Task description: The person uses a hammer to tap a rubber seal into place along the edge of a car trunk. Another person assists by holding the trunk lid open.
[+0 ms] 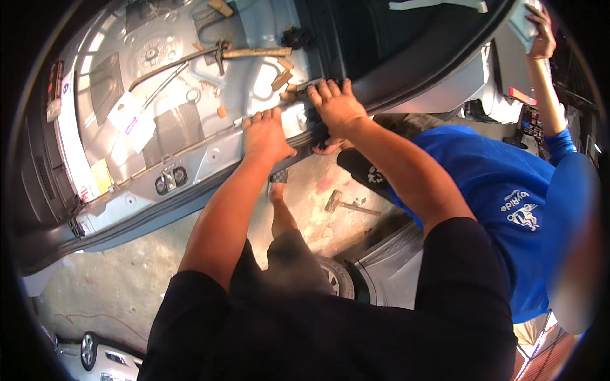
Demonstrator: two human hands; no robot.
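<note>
My left hand lies over the metal rear sill of a car's open luggage area, its fingers toward the inside and the thumb stretched along the outer edge. Further right, my right hand presses on the corner of the opening with spread fingers, beside the black rubber-edged trim. Just below that palm, a few fingertips show at the outer edge; whose they are I cannot tell. Inside the luggage area, a hammer with a wooden handle lies near small wood blocks.
A co-worker in a blue shirt bends close at my right, one raised hand on a pale panel. A latch sits in the sill. On the floor lies another hammer, near a grey car part. A white car stands lower left.
</note>
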